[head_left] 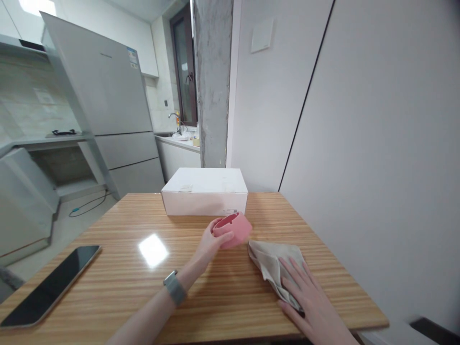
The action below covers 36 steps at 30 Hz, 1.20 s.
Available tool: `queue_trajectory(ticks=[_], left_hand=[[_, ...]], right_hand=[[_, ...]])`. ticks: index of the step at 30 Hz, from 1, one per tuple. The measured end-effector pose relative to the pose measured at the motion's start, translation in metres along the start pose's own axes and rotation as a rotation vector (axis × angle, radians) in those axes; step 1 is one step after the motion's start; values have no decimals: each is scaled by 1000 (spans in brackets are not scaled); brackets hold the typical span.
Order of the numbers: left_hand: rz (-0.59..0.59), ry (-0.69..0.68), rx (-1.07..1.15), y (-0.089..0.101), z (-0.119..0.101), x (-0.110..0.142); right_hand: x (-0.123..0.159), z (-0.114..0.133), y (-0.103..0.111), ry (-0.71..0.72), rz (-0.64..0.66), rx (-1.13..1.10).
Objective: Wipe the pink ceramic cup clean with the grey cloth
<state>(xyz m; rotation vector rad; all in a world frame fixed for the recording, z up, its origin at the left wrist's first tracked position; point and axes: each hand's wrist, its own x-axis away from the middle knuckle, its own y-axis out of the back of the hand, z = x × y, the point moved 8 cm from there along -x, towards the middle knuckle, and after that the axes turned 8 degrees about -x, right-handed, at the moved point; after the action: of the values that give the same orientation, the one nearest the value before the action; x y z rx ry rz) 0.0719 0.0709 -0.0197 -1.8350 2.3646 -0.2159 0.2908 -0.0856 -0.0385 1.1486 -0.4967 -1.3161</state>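
Observation:
My left hand (212, 241) grips a pink round container (235, 228), tilted on its side just above the wooden table (118, 282), in front of a white box. A grey watch band sits on that wrist. My right hand (305, 292) lies flat with fingers spread on a folded beige cloth (270, 261) at the table's right side. The pink container is right next to the cloth's far left corner.
A closed white cardboard box (204, 191) stands at the table's far edge. A dark phone (50, 285) lies face up near the left corner. White wall panels rise on the right; a fridge (108, 105) and kitchen counter stand behind on the left.

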Motion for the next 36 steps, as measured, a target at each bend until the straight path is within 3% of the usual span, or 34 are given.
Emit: queue_trajectory(ticks=[9, 15, 21, 31, 34, 36], left_hand=[[21, -386, -492, -85, -10, -18], [48, -475, -627, -120, -6, -28], [59, -454, -616, -133, 8, -41], [65, -431, -607, -137, 16, -47], [91, -404, -625, -139, 19, -50], [127, -359, -672, -136, 18, -50]], right_hand=[[8, 0, 11, 28, 103, -35], [13, -10, 18, 56, 126, -5], [15, -19, 25, 11, 129, 9], [18, -30, 27, -30, 146, 58], [13, -34, 31, -68, 80, 50], [7, -36, 40, -92, -36, 45]])
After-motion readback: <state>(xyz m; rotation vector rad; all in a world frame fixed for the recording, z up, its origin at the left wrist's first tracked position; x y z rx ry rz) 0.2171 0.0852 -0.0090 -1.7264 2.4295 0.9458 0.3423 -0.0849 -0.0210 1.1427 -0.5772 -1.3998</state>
